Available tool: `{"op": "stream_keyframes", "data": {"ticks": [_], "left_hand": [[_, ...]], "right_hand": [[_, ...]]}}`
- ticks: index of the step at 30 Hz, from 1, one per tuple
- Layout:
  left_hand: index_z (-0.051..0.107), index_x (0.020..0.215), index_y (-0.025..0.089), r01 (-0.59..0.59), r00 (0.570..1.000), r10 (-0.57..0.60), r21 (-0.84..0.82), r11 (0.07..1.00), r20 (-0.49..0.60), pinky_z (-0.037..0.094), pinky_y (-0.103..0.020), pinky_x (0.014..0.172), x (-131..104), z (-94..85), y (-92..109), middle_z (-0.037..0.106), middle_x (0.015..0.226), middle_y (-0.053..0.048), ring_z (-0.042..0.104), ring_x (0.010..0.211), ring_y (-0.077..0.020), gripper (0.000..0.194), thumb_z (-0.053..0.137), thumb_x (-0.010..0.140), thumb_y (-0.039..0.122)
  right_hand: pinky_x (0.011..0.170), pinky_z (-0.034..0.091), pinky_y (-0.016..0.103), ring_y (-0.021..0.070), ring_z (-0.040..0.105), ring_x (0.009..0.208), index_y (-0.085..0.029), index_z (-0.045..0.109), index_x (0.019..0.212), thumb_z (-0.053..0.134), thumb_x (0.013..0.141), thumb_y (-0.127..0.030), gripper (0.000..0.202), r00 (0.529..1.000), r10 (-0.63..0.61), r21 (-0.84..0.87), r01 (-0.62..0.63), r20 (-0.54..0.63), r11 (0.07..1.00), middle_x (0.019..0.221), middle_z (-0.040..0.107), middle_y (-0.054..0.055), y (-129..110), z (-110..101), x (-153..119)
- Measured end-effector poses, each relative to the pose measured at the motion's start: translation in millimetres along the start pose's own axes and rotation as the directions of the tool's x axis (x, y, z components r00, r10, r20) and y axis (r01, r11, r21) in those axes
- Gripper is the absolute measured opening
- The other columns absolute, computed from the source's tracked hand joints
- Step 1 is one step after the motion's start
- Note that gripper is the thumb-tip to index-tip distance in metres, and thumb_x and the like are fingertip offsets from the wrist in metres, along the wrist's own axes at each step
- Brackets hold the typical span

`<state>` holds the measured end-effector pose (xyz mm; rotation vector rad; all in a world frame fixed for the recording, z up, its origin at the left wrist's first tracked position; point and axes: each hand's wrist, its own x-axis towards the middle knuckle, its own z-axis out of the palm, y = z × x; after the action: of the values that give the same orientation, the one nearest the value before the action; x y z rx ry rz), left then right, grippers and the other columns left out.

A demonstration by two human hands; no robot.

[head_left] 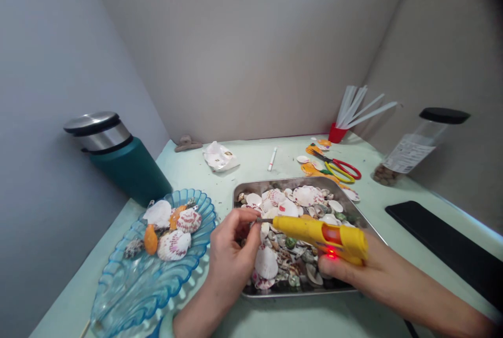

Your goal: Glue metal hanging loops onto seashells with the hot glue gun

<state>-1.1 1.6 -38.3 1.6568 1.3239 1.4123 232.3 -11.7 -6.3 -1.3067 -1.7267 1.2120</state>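
My right hand grips a yellow hot glue gun, its red light glowing near my thumb. The metal nozzle points left and meets the fingertips of my left hand. Those fingers are pinched around something small that is mostly hidden, so I cannot make out its kind. Beneath both hands lies a metal tray full of mixed seashells. To the left, a blue leaf-shaped glass dish carries several shells, white, orange and purple-streaked.
A teal bottle stands behind the dish. Along the back are a crumpled white packet, a white pen, scissors and a red cup of glue sticks. Right are a black-lidded jar and a black flat object.
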Motion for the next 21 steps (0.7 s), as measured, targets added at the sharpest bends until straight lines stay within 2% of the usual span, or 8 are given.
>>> {"op": "stream_keyframes", "data": {"ticks": [5, 11, 16, 21], "left_hand": [[0.058, 0.084, 0.021, 0.001, 1.0, -0.001, 0.0, 1.0, -0.002, 0.051, -0.024, 0.06, 0, -0.7, 0, 0.067, 0.096, -0.004, 0.063, 0.071, -0.0137, 0.006, 0.057, 0.083, 0.015], [0.059, 0.084, 0.021, -0.007, 1.0, 0.007, -0.006, 1.0, -0.002, 0.051, -0.024, 0.06, 1, 0.6, 2, 0.067, 0.095, -0.004, 0.063, 0.07, -0.0136, 0.006, 0.057, 0.082, 0.015], [0.059, 0.084, 0.02, 0.008, 1.0, -0.008, -0.015, 1.0, -0.004, 0.051, -0.024, 0.059, 0, 0.2, 1, 0.067, 0.096, -0.004, 0.063, 0.068, -0.0127, 0.004, 0.057, 0.083, 0.016], [0.059, 0.085, 0.02, 0.011, 1.0, -0.011, -0.006, 1.0, 0.001, 0.052, -0.024, 0.06, 0, -0.4, 1, 0.067, 0.097, -0.004, 0.064, 0.069, -0.0133, 0.006, 0.058, 0.082, 0.015]], "right_hand": [[0.08, 0.055, 0.036, 0.0274, 0.067, 0.085, -0.026, 0.073, 0.101, 0.071, 0.075, -0.041, 0.031, 1.0, 0.024, -0.053, -0.024, -0.001, 0.998, 0.078, 0.074, 0.002, -8, 0, 1], [0.081, 0.054, 0.034, 0.0256, 0.068, 0.085, -0.023, 0.073, 0.099, 0.069, 0.077, -0.042, 0.029, 0.997, 0.025, -0.043, -0.021, 0.076, 0.999, 0.073, 0.073, 0.0, -13, 2, 2], [0.082, 0.054, 0.034, 0.0266, 0.067, 0.089, -0.024, 0.073, 0.097, 0.07, 0.076, -0.039, 0.026, 0.999, 0.047, -0.054, -0.046, 0.016, 0.997, 0.075, 0.073, 0.001, -11, 0, 1], [0.078, 0.055, 0.034, 0.0262, 0.068, 0.082, -0.026, 0.074, 0.094, 0.07, 0.077, -0.034, 0.019, 0.992, -0.011, 0.017, 0.009, 0.129, 1.0, 0.073, 0.073, 0.0, -19, 2, 2]]}}
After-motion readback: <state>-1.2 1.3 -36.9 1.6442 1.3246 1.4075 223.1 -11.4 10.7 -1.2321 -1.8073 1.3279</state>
